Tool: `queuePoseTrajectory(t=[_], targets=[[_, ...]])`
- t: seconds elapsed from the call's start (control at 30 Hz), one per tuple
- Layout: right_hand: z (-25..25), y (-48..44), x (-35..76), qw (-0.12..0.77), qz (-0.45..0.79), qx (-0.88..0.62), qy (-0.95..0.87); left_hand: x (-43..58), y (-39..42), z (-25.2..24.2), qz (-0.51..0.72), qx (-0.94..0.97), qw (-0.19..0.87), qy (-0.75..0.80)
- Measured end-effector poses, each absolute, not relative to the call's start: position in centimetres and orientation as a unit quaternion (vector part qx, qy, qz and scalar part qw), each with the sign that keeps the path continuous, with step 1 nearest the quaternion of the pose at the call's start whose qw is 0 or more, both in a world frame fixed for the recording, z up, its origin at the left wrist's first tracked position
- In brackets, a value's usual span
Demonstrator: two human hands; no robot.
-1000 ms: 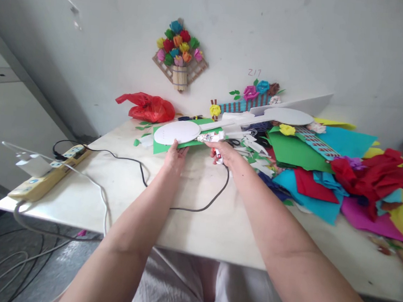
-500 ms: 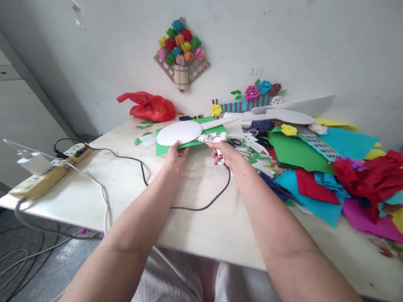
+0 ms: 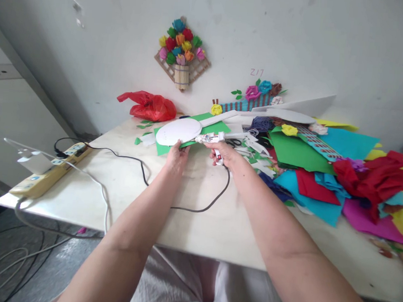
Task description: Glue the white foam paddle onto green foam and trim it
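My right hand (image 3: 221,153) grips a white hot glue gun (image 3: 212,138) by its handle, nozzle pointing left. The nozzle is at the near right edge of a white oval cutout (image 3: 178,131) with a long narrow arm. Under that cutout lies a green sheet (image 3: 161,149), its borders showing around the oval. My left hand (image 3: 177,156) pinches the near edge of the cutout and green sheet, thumb on top, other fingers partly hidden beneath. From the gun's handle a black cord (image 3: 223,188) curves down and left across the table.
A power strip (image 3: 49,170) with a white plug stands at the table's left edge. A red plastic bag (image 3: 149,106) lies near the wall. Colored paper (image 3: 300,150), scraps and scissors (image 3: 235,143) crowd the right. A flower craft (image 3: 182,55) hangs on the wall.
The glue gun has shifted slightly left, its nozzle now at the oval's edge. The cutout and green sheet have moved a little and tilted slightly. Both hands keep their grips.
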State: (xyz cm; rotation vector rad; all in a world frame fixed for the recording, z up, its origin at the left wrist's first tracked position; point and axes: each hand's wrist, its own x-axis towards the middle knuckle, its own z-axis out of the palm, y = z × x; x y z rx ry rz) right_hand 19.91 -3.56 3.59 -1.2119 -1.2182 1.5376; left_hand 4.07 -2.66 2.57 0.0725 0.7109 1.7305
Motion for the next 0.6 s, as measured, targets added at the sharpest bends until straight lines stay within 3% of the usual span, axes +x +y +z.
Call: queuePoseTrajectory(t=[0.6], targets=[[3.54, -3.58, 19.47, 0.402, 0.603, -0.487, -0.488, 4.16, -2.78, 2.51, 0.736, 0.044, 0.611, 0.289]])
